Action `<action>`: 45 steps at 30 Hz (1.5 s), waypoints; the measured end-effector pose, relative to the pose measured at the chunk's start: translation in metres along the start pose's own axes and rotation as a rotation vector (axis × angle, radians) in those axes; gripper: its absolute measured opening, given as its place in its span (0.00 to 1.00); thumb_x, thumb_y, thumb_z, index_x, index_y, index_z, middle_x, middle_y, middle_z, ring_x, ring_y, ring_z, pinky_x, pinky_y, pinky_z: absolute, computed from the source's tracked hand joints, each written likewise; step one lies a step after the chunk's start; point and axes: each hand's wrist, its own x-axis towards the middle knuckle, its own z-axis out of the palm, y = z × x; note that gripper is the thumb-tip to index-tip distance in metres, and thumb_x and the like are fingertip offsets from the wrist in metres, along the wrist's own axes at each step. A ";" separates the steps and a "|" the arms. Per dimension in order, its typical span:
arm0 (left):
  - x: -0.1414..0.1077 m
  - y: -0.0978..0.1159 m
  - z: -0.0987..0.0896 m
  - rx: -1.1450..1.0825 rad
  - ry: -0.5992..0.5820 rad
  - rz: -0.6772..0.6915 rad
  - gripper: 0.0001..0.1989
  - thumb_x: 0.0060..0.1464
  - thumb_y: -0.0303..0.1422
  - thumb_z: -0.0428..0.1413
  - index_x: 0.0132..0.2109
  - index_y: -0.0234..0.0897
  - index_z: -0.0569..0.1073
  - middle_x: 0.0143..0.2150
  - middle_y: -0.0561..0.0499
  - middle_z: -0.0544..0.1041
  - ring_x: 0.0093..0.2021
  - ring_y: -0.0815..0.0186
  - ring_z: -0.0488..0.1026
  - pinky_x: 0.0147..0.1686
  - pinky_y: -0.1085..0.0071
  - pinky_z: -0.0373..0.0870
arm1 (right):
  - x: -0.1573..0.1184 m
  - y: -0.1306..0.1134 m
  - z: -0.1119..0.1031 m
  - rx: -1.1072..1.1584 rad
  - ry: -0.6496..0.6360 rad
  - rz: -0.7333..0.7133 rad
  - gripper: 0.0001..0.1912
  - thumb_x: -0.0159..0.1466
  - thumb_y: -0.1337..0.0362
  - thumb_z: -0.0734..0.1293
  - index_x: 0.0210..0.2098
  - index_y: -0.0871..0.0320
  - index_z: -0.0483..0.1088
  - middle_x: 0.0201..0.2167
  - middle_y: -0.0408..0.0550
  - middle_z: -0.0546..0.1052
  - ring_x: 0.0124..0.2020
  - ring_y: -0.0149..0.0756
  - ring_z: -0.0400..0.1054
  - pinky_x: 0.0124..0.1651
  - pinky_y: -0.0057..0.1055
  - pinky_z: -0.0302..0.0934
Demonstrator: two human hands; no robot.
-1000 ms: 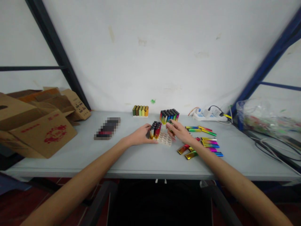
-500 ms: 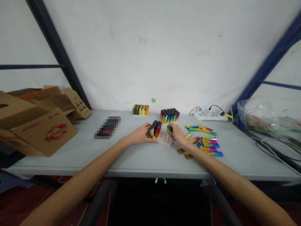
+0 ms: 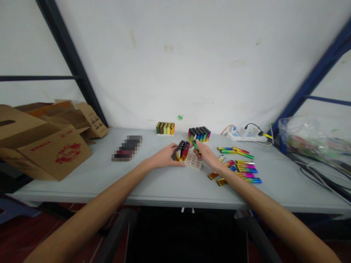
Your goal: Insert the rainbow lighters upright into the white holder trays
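Note:
A pale lighter tray (image 3: 194, 163) with rows of round-edged slots lies on the table in front of me. Upright lighters (image 3: 183, 149) with black tops, some red and some gold or silver, fill its left part. My left hand (image 3: 165, 156) grips the tray's left end, thumb at the near side and fingers curled round behind the lighters. Over the right part of the tray, my right hand (image 3: 204, 154) pinches a green lighter (image 3: 195, 146), which is tilted with its dark top up. Its lower end is partly hidden by my fingers.
Several shiny lighters (image 3: 246, 170) lie loose at the right. Two filled sets, a yellow-green one (image 3: 165, 128) and a rainbow one (image 3: 199, 134), stand near the wall. Cardboard boxes (image 3: 57, 153) are at the left, a power strip (image 3: 245, 136) and plastic bag (image 3: 307, 137) at the right.
My right hand has turned the green lighter more upright and brought it slightly left, so more of it shows. My left hand stays at the tray. The view has shifted slightly.

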 end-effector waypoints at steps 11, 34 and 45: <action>0.000 -0.001 0.002 0.021 0.006 -0.003 0.40 0.45 0.60 0.67 0.57 0.38 0.75 0.58 0.41 0.74 0.59 0.46 0.72 0.62 0.57 0.69 | -0.009 -0.016 -0.008 -0.279 0.129 -0.218 0.24 0.67 0.42 0.66 0.28 0.54 0.63 0.24 0.40 0.65 0.27 0.34 0.59 0.32 0.30 0.54; -0.001 0.001 -0.001 0.032 -0.042 0.014 0.32 0.49 0.56 0.66 0.54 0.40 0.76 0.56 0.44 0.72 0.56 0.51 0.72 0.63 0.58 0.68 | -0.005 -0.014 0.016 -0.933 -0.101 -0.160 0.22 0.68 0.43 0.67 0.37 0.57 0.72 0.29 0.52 0.80 0.27 0.39 0.70 0.30 0.31 0.46; 0.001 0.001 -0.001 0.050 -0.034 -0.010 0.41 0.47 0.61 0.65 0.59 0.35 0.73 0.60 0.38 0.74 0.62 0.43 0.71 0.64 0.54 0.66 | -0.031 -0.034 -0.107 -0.830 0.047 -0.306 0.24 0.73 0.44 0.58 0.48 0.56 0.74 0.47 0.55 0.78 0.50 0.46 0.73 0.55 0.41 0.65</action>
